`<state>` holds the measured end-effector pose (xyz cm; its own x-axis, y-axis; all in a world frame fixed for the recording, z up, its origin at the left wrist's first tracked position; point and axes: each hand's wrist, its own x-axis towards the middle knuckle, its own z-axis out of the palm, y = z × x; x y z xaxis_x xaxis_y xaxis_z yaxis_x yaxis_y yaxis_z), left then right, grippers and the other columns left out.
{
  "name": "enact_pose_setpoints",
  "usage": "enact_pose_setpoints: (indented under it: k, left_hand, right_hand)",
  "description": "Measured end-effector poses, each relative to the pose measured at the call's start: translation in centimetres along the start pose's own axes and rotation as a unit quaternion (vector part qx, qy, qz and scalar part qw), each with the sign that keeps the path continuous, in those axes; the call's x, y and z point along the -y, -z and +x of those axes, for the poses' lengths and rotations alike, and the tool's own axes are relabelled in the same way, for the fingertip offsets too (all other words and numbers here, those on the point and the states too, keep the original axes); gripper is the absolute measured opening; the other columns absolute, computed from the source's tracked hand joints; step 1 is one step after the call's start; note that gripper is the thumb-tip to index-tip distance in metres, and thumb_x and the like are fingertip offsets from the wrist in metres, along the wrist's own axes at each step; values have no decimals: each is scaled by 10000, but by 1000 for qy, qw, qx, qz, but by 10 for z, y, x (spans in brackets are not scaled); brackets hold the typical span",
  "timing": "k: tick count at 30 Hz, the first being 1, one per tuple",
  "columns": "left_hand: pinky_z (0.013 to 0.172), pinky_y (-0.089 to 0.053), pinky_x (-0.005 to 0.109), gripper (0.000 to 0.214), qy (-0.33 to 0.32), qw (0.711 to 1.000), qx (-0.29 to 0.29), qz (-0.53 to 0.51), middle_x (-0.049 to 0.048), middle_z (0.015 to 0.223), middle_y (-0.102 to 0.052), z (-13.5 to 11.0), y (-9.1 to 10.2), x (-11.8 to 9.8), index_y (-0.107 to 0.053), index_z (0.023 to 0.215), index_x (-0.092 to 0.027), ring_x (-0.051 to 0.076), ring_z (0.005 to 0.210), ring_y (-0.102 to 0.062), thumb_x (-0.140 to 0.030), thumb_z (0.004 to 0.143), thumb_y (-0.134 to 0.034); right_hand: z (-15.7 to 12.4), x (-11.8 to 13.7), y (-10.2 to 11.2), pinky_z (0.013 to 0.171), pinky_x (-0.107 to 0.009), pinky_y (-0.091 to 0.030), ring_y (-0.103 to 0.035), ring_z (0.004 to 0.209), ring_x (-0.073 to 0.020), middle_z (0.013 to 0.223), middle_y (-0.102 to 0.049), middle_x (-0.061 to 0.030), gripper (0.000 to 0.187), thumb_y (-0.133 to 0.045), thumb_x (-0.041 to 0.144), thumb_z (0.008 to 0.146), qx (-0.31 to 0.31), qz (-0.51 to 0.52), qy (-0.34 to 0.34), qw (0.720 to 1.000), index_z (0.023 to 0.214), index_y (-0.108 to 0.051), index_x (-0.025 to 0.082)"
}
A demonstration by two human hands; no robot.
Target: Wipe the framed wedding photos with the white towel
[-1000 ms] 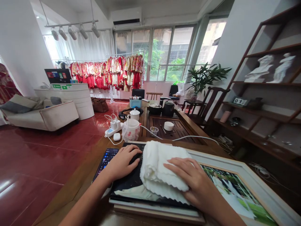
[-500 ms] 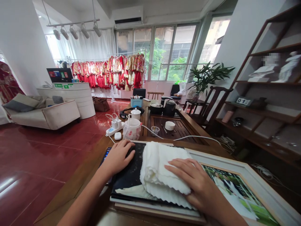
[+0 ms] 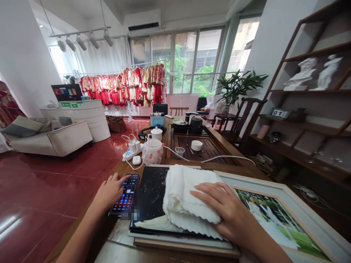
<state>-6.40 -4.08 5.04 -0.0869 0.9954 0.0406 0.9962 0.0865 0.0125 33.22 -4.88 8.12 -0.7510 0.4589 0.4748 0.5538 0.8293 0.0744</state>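
The left hand (image 3: 109, 191) lies half curled at a smartphone (image 3: 127, 193), its fingertips (image 3: 122, 178) touching the phone's upper edge; whether it grips the phone cannot be told. The right hand (image 3: 223, 208) is open, palm down, resting flat on a folded white towel (image 3: 189, 195) with a scalloped edge. The towel lies on a dark photo board (image 3: 149, 190), with a white-framed wedding photograph (image 3: 301, 213) just to its right, under the right wrist's side.

Beyond them, on the wooden table (image 3: 119, 171), stand a white power strip (image 3: 131, 152) with cables, a small white earbud case (image 3: 136, 160) and a plastic-wrapped white jug (image 3: 153, 151). Farther on is a wooden tea tray (image 3: 197, 153) holding a white bowl (image 3: 196, 145), with a black kettle (image 3: 196, 125) behind it. A shelf with white figurines (image 3: 314, 75) stands to the right; a rack of red embroidered garments (image 3: 123, 86) hangs by the far windows.
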Motion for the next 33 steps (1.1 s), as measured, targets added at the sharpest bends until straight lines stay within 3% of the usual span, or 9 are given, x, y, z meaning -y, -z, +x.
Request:
enact_pose_setpoints:
  k: [2, 4, 8, 11, 14, 17, 21, 26, 33]
  left_hand:
    - [938, -411, 434, 540, 0, 999, -39, -19, 91, 1221, -544, -2, 4, -3, -447, 1403, -297, 270, 1158, -515, -128, 897, -362]
    - [945, -411, 442, 482, -10, 992, -113, -55, 106, 1252, -523, -4, 13, -10, -451, 1377, -234, 273, 1154, -509, -143, 915, -348]
    - [992, -406, 407, 345, -138, 954, -201, -173, 85, 1248, -518, -10, 39, -38, -479, 1292, -228, 242, 1178, -494, -217, 976, -342]
    - [1024, -401, 388, 307, -230, 935, -173, -205, 64, 1235, -533, -13, 50, -62, -515, 1252, -250, 214, 1159, -519, -241, 999, -342]
    - [1054, -388, 407, 311, -287, 933, -116, -184, 64, 1281, -532, -11, 47, -79, -515, 1279, -249, 228, 1215, -498, -277, 993, -397]
    - [1077, -373, 421, 352, -287, 937, -93, -178, 85, 1357, -498, -9, 35, -85, -495, 1316, -226, 247, 1277, -462, -331, 989, -422]
    - [1103, -349, 428, 372, -280, 937, -93, -186, 86, 1395, -474, -8, 21, -84, -481, 1332, -224, 248, 1303, -443, -345, 983, -438]
    - [1110, -343, 442, 383, -272, 938, -104, -189, 97, 1400, -471, -7, 16, -82, -473, 1340, -205, 256, 1305, -434, -337, 982, -437]
    - [1122, -326, 436, 357, -266, 936, -115, -202, 82, 1390, -471, -5, 12, -73, -487, 1314, -225, 246, 1315, -418, -289, 964, -450]
  right_hand:
    - [0, 0, 0, 1007, -456, -286, -476, 1237, -259, 1325, -565, -84, 867, -432, 40, 549, -1, -1, -3, 1000, 1396, -401, 226]
    - [0, 0, -1, 1007, -458, -295, -482, 1234, -264, 1330, -564, -87, 871, -437, 40, 549, 0, -6, -4, 1000, 1399, -405, 228]
    - [1, 2, -4, 1002, -454, -319, -510, 1211, -267, 1329, -569, -87, 854, -453, 38, 564, -1, -17, -5, 1000, 1396, -428, 229]
    - [2, 3, -7, 988, -449, -342, -536, 1178, -271, 1319, -576, -90, 796, -482, 46, 615, -9, -27, -14, 999, 1388, -452, 234]
    - [4, 1, -9, 983, -444, -346, -536, 1176, -266, 1318, -575, -86, 704, -515, 74, 706, -10, -48, -30, 998, 1385, -457, 250]
    - [6, -3, -11, 972, -438, -363, -532, 1179, -266, 1338, -561, -80, 600, -578, 197, 800, 4, -62, -60, 996, 1383, -453, 270]
    - [8, -5, -18, 987, -461, -366, -517, 1208, -285, 1381, -529, -82, 656, -637, 345, 808, 12, -71, -88, 994, 1420, -409, 284]
    - [16, 3, -27, 1017, -482, -342, -492, 1256, -288, 1396, -521, -91, 619, -643, 344, 816, -11, -62, -62, 996, 1396, -438, 280]
    - [27, 11, -33, 1013, -489, -360, -500, 1255, -306, 1403, -520, -89, 632, -660, 401, 804, 5, -36, -9, 999, 1394, -459, 300]
